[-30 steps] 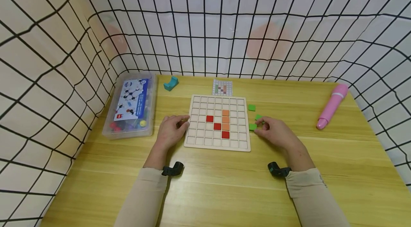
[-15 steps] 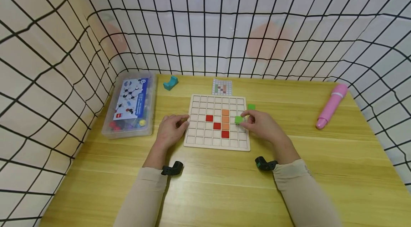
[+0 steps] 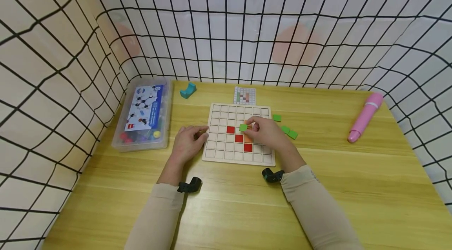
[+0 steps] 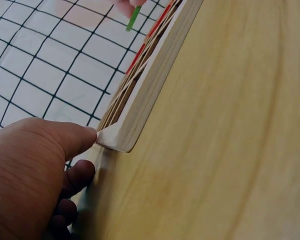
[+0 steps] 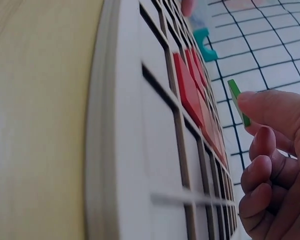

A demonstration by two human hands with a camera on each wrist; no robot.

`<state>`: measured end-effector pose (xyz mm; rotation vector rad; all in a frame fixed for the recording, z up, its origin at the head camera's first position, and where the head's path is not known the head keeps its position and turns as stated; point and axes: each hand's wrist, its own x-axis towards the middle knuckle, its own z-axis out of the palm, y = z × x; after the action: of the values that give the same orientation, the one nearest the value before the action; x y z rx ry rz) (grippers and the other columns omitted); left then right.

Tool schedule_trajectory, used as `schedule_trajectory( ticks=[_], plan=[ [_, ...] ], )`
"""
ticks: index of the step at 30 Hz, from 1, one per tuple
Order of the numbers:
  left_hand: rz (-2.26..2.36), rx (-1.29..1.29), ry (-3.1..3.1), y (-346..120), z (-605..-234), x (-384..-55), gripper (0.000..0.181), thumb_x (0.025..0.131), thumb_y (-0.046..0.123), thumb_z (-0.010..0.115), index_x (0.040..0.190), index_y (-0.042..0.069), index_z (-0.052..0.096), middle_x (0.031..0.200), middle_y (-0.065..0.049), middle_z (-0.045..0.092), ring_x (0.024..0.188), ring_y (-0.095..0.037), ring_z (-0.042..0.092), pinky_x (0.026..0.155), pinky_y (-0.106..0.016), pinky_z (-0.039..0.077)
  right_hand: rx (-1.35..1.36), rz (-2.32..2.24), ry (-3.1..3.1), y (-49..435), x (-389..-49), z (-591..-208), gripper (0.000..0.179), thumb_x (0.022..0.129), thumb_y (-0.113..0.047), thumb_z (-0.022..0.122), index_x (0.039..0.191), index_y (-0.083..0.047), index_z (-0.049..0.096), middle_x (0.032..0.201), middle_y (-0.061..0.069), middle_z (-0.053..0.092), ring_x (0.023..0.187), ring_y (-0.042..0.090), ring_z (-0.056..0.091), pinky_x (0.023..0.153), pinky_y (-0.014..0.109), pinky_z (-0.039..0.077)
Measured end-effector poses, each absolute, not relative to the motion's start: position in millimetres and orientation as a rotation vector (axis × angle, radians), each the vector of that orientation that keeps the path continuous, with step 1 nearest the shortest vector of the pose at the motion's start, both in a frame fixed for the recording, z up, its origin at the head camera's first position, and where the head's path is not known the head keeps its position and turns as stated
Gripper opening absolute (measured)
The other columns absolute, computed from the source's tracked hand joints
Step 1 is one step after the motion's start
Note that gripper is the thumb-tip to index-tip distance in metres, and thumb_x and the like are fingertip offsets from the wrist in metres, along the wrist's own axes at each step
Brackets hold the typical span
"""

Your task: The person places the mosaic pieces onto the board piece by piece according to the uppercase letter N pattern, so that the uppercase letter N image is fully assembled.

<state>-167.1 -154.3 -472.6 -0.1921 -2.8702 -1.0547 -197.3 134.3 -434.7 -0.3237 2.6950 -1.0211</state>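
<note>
A pale wooden grid board (image 3: 219, 156) lies on the table, with several red tiles (image 3: 230, 129) and orange tiles (image 3: 248, 139) in its squares. Between thumb and forefinger my right hand (image 3: 266, 132) pinches a green tile (image 3: 243, 127) above the middle of the board. That tile (image 5: 238, 102) stands clear of the grid in the right wrist view. My left hand (image 3: 188, 142) rests at the board's left edge, its thumb (image 4: 80, 137) touching the rim near a corner. The right hand covers part of the orange column. More green tiles (image 3: 285, 129) lie right of the board.
A small printed grid card (image 3: 244, 95) lies behind the board. At left stand a clear plastic box (image 3: 121, 145) and a teal curved block (image 3: 188, 90). A pink pen-shaped object (image 3: 365, 117) lies at right. Black netting (image 3: 226, 38) encloses the table's back and sides.
My right hand has picked up a green tile from beside the board and carried it left over the grid. Tiles it covered at right now show. The left hand has stayed put.
</note>
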Motion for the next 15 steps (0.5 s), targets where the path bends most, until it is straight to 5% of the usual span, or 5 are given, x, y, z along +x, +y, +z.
schedule_trajectory(
  ticks=[15],
  plan=[
    [-1.059, -0.196, -2.862, -154, -472, -167, 0.033, 0.098, 0.028, 0.065, 0.127, 0.018, 0.073, 0.092, -0.008, 0.070, 0.086, -0.025, 0.049, 0.077, -0.034, 0.036, -0.367, -0.908, 2.738, 89, -205, -431, 0.032, 0.098, -0.036, 0.066, 0.125, -0.019, 0.066, 0.081, -0.001, 0.061, 0.060, 0.015, 0.051, 0.061, 0.030, 0.042]
  ],
)
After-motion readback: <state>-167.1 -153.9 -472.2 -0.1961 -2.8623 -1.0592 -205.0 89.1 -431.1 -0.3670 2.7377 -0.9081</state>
